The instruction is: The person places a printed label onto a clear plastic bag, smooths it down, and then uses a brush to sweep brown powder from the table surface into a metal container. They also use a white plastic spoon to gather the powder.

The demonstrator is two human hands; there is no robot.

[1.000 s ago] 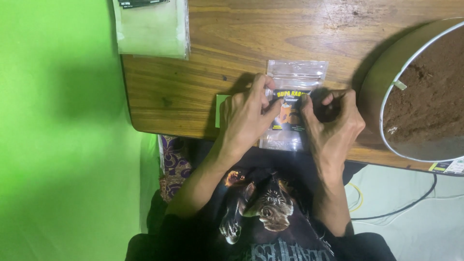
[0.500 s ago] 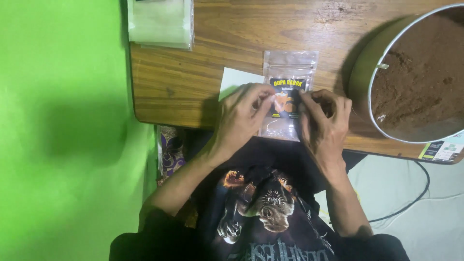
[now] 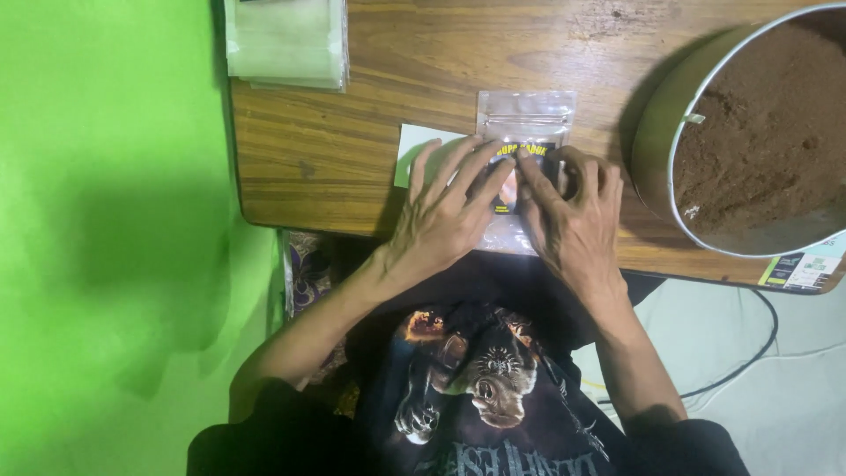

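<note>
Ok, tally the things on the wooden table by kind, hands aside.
Clear zip pouch with a dark label, under both hands: 1
Pale paper slip under the left hand: 1
Stack of clear plastic bags: 1
Round metal tub of brown powder: 1
Printed card at the table's right edge: 1
Total: 5

Wooden table (image 3: pixel 352 159) with rounded near corner. On it lie a stack of clear bags (image 3: pixel 286 40) at the far left, a pale paper slip (image 3: pixel 414 145), a clear zip pouch (image 3: pixel 526 119), and a large round tub of brown powder (image 3: pixel 758 132) at right.
</note>
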